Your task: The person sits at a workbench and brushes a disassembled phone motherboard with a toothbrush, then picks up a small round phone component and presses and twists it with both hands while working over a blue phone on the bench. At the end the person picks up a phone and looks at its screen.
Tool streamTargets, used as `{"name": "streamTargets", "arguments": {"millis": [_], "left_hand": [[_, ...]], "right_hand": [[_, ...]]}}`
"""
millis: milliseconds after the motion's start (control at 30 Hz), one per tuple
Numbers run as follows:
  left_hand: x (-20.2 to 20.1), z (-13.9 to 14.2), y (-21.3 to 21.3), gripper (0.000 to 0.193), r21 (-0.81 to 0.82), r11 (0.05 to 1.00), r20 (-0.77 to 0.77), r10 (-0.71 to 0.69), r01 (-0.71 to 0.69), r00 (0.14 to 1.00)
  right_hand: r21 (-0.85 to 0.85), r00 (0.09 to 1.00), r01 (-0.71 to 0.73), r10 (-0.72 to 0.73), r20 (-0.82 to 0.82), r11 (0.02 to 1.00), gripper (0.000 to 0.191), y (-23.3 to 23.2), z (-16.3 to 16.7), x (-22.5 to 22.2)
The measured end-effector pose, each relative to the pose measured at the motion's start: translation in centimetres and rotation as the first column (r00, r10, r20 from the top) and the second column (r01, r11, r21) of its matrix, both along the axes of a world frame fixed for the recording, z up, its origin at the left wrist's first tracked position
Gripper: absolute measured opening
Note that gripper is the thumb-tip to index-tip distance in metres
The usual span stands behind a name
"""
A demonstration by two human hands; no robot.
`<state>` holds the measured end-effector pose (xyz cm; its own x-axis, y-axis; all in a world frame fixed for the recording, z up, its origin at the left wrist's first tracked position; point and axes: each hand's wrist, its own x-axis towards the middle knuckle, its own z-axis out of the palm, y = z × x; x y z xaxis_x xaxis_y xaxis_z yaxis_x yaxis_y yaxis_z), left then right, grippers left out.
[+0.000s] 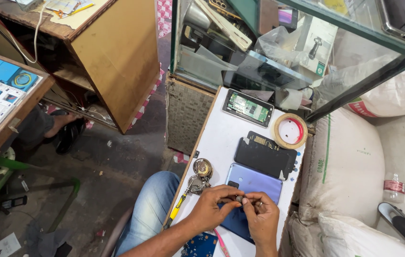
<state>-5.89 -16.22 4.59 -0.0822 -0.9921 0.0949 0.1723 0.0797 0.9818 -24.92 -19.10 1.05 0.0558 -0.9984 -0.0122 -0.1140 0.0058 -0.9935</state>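
From where I watch, my left hand (210,208) and my right hand (261,216) meet fingertip to fingertip over the blue phone back cover (252,188), both pinched narrow around a tiny dark part (239,198) that I cannot identify at this size. The part sits above the cover, which lies on the small white table (221,138) just beside the black inner panel (264,154). My worry is the grip: a thing this small, held only by fingertips, could slip and bounce off the narrow table onto the littered floor (97,162), where I judge it would be hard to find. The opened phone with its green board (248,107) lies uncovered near the tape roll (290,130), so a careless sweep of my wrist might knock either one. The yellow-handled tool (178,205) lies at the table's left edge, touching my forearm, and could easily get nudged over.
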Motion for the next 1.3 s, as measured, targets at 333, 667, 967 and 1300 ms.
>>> {"name": "streamTargets", "arguments": {"millis": [333,667,967,1300], "left_hand": [[-0.7,-1.7,-0.6,0.026,-0.071,0.992,0.117,0.112,-0.104,0.987],[-1.0,-1.6,-0.7,0.033,0.027,0.999,0.077,0.02,-0.022,0.997],[-1.0,-2.1,-0.5,0.03,0.003,1.0,0.122,0.025,-0.025,0.992],[-1.0,-1.9,-0.6,0.029,-0.032,0.999,0.089,0.022,-0.019,0.996]], "right_hand": [[-0.11,0.998,-0.053,0.051,-0.025,0.992,0.005,0.3,0.0,0.2],[-0.187,0.999,0.018,-0.011,0.036,0.982,0.009,0.8,1.6,0.5],[-0.251,0.999,-0.01,-0.002,-0.049,0.968,0.011,1.0,1.8,1.0],[-0.323,0.988,0.004,-0.053,-0.145,0.946,0.01,1.0,2.2,1.3]]}}
